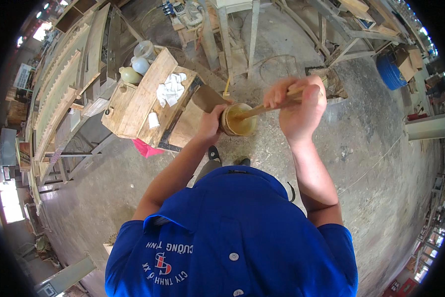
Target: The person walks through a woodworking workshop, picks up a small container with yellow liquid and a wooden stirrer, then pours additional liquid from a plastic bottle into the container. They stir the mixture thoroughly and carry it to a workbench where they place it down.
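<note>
In front of me a round tub holds a yellowish substance. My left hand is closed around its left side. A wooden stick slants down into the tub, its lower end in the yellowish contents. My right hand grips the upper end of that stick, fingers wrapped round it. Just behind my left hand a brown rounded piece rests by the wooden bench; I cannot tell what it is.
Left of the tub stands a wooden bench bearing a white crumpled cloth, a small white cup and several bottles. A pink cloth hangs below it. Wooden racks stand far left. A blue barrel is at far right.
</note>
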